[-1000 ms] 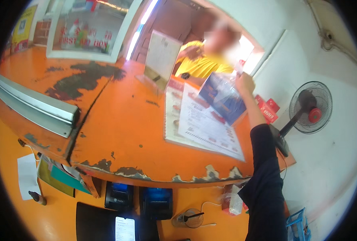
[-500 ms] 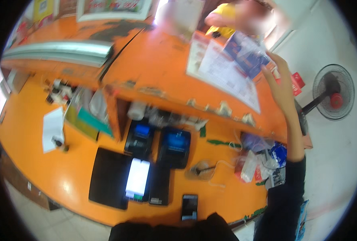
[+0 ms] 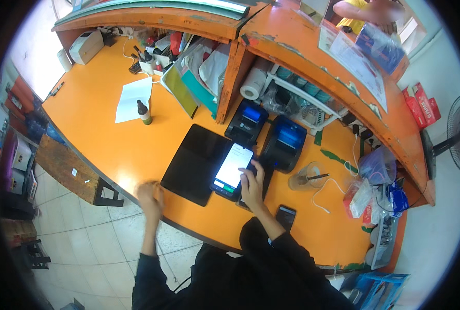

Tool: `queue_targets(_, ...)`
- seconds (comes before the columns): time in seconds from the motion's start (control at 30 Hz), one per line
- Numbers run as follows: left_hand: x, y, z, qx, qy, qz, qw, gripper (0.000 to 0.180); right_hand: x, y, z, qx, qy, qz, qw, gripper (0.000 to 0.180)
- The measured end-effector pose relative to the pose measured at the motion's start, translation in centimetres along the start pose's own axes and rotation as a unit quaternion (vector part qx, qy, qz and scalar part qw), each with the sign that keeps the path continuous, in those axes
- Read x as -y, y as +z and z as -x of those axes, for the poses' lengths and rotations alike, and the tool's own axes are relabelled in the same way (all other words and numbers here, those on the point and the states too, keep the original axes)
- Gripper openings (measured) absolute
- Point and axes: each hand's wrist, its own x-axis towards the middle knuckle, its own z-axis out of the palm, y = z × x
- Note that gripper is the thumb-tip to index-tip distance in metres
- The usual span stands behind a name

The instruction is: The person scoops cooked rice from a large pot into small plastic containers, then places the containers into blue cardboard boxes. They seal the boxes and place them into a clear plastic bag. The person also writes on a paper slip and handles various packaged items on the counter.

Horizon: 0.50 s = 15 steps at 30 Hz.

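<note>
The lit smartphone (image 3: 232, 168) lies screen up, slightly tilted to the right, between a black tablet-like slab (image 3: 196, 163) and a dark card terminal. My right hand (image 3: 253, 188) is over its right side, a fingertip at the screen, fingers apart, holding nothing. My left hand (image 3: 149, 199) hovers at the front edge of the orange desk (image 3: 95, 111), left of the slab; motion smears its fingers. Behind the phone stand two dark devices with blue screens, a smaller one (image 3: 246, 124) and a larger one (image 3: 284, 142). A second phone (image 3: 284, 219) lies near my right forearm.
A plastic cup with a straw (image 3: 307, 176) stands right of the devices. Farther left are a small dropper bottle (image 3: 144, 112) and white paper (image 3: 131, 98). Across the raised ledge, a person in yellow (image 3: 351, 15) is beside a blue box (image 3: 379, 49). A fan (image 3: 457, 137) is at the right.
My right hand has come down from the blue box on the ledge to the lit phone. My left hand has entered view. The whole view has swung left and downward.
</note>
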Motion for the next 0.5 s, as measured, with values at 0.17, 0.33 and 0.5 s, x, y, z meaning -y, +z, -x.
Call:
queue_targets(0.17,10.3,3.4,-1.9,0.024,-0.259,-0.331,0.907,0.042,-0.7,0.4,1.5,0.092,-0.040,0.002,0.995,0.016)
queue_targets(0.33,9.8,3.8,-3.6,0.031,-0.278,-0.317,0.906,0.048,-1.1,0.0,2.8,0.121,-0.051,-0.009,0.991,0.020)
queue_targets(0.5,10.1,3.4,-3.3,0.031,-0.287,-0.312,0.905,0.048,-1.0,0.3,2.8,0.104,-0.035,-0.028,0.994,0.032)
